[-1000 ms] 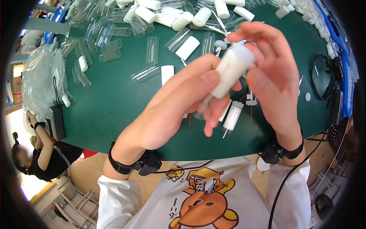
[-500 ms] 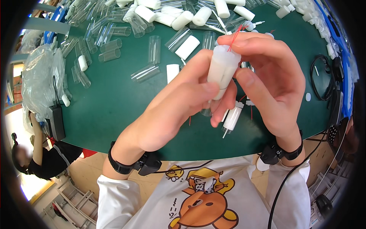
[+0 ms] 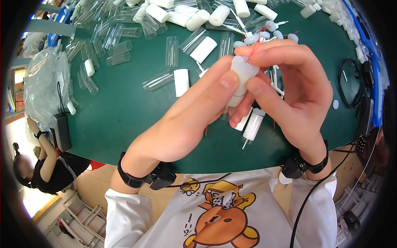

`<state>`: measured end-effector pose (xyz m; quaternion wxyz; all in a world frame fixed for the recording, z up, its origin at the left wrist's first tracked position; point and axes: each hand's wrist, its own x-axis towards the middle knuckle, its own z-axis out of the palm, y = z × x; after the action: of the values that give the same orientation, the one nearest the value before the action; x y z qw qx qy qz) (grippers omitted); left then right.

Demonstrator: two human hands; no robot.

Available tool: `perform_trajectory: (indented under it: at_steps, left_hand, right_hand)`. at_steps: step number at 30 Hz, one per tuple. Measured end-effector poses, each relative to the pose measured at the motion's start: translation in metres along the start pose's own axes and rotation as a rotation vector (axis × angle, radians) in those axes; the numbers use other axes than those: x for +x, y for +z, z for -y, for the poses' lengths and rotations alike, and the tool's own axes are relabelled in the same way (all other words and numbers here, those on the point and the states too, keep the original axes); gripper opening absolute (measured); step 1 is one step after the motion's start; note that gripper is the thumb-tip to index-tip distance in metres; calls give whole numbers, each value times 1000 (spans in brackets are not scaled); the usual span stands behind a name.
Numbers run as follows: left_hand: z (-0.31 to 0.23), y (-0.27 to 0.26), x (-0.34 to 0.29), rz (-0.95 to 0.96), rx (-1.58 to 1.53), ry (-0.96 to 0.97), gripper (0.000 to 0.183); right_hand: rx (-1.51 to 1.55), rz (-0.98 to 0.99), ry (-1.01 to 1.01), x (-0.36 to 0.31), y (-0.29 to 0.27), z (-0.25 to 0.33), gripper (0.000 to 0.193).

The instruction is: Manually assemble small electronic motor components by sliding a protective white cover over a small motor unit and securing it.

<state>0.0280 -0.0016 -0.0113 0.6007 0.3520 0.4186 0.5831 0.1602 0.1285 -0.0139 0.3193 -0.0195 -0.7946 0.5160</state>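
Observation:
Both hands meet around a white plastic tube (image 3: 244,72) with a translucent end piece, held tilted above the green table. My left hand (image 3: 186,111) is closed round its body, thumb lying along the side. At the tube's upper end, my right hand (image 3: 295,82) pinches the translucent piece and thin red threads (image 3: 257,47) between thumb and fingers. Below the hands, a clear tube with a white core and thin stem (image 3: 253,126) lies on the table. Part of the held tube is hidden by my fingers.
Clear tubes (image 3: 172,51) and white foam-like cylinders (image 3: 203,50) are strewn over the green table (image 3: 111,128). Translucent caps (image 3: 262,36) with red threads lie beyond my right hand. A black cable (image 3: 345,87) is coiled at right. Plastic bags (image 3: 45,87) and another person (image 3: 51,169) are at left.
My left thumb has moved up the tube toward its translucent end. My right fingers have shifted slightly down and closer around that end. The other person's arm at left has moved.

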Motion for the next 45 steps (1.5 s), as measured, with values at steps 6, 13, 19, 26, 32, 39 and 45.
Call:
perform_trajectory:
  at_steps: [6,13,19,26,32,39,45]
  left_hand:
    - [3,2,-2,-42,-7,48,47]
    - [6,3,-4,-129,29,-10,47]
    - [-2,-2,0,-64,-33,-4,52]
    - [-1,-4,3,-57,-104,104,42]
    - [-3,3,5,-56,-207,109,28]
    - [-2,2,5,-115,-233,56,25]
    - [-4,5,4,-152,-240,47,24]
  right_hand:
    - [-85,11,43,-1,0,7,27]
    - [-152,19,-43,-1,5,3,26]
    - [-53,89,-80,0,6,6,24]
    - [80,-79,31,-1,11,4,48]
    - [297,-268,276,6,-4,13,41]
    - [301,-297,427,5,1,10,38]
    - [284,-268,383,6,0,11,38]
